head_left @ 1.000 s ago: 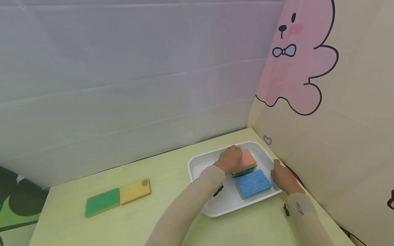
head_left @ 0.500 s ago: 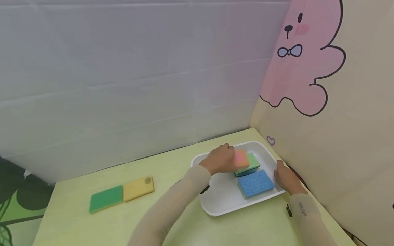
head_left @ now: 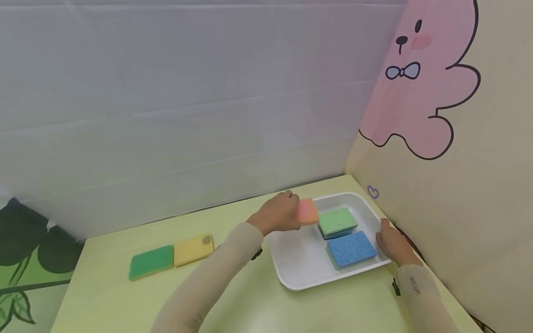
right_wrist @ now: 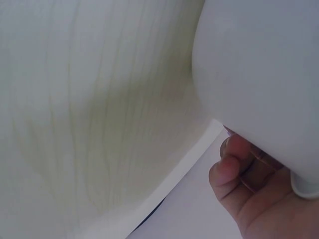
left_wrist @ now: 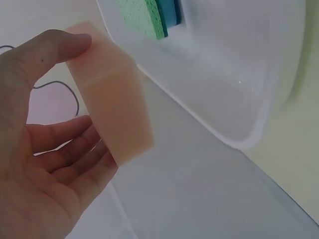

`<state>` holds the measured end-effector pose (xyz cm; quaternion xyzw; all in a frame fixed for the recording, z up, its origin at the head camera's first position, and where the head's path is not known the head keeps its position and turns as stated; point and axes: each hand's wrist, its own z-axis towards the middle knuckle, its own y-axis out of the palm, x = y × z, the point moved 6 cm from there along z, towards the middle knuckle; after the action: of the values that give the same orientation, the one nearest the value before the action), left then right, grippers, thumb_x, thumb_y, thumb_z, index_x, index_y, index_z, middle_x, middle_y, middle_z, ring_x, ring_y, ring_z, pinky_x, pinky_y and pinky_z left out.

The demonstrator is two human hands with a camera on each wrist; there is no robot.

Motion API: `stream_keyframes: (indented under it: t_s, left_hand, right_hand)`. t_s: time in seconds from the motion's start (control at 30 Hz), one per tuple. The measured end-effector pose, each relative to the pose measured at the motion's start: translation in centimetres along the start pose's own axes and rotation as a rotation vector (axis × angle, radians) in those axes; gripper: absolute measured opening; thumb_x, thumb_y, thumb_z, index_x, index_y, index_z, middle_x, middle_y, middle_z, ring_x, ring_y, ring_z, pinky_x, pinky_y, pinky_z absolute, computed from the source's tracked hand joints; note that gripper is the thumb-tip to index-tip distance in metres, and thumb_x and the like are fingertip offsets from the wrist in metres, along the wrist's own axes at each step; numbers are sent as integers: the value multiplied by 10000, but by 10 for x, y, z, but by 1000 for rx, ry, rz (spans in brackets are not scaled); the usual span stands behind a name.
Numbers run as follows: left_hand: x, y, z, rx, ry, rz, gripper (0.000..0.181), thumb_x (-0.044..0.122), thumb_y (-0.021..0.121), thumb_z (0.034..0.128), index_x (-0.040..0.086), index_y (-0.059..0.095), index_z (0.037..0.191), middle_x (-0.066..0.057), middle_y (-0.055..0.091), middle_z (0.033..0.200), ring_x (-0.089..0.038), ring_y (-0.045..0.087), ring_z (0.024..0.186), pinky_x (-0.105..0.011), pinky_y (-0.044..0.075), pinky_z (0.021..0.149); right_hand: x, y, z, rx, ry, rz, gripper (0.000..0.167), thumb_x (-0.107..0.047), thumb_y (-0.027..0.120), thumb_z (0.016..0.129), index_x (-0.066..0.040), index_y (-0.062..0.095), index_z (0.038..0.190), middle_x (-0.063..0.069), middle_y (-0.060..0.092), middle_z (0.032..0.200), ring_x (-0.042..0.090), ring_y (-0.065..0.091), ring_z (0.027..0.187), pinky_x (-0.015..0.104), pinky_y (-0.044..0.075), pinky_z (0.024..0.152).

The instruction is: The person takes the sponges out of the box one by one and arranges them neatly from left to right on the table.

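My left hand pinches an orange-pink sponge above the left back rim of the white tray. In the left wrist view the thumb lies on one side of that sponge and the fingers on the other. Inside the tray a light green sponge rests on a darker blue-green layer, with a blue sponge in front of it. My right hand grips the tray's right rim; in the right wrist view its curled fingers lie against the outside wall.
On the table to the left, a green sponge and a yellow sponge lie side by side. A pale curtain stands behind the table, and a wall with a pink cartoon bear rises at the right.
My left hand has lifted the orange-pink sponge off the light green one and carried it left, uncovering the green top. The right hand still holds the rim. The head view has shifted slightly.
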<state>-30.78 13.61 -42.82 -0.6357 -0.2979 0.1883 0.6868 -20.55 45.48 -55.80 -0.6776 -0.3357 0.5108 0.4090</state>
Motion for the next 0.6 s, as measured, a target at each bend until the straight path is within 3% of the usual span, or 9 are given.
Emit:
stream_keyframes:
  t_s: [0.33,0.6]
  left_hand:
    - [-32,-9,-27,33,-31,-58,455,282,748,765,34,611,1121,-26,556,982,-184,535,873,-325,477,781]
    - [-59,-7,-49,20,-84,-73,548,296,744,796,20,584,1241,-45,570,1092,-187,546,939,-317,477,816]
  right_hand:
    - [3,0,1,2,-4,14,350,-113,353,1002,96,274,1272,366,579,1006,383,623,791,533,490,636]
    - [4,2,0,-22,7,25,354,-125,359,1013,92,264,1277,356,573,996,375,620,785,519,492,624]
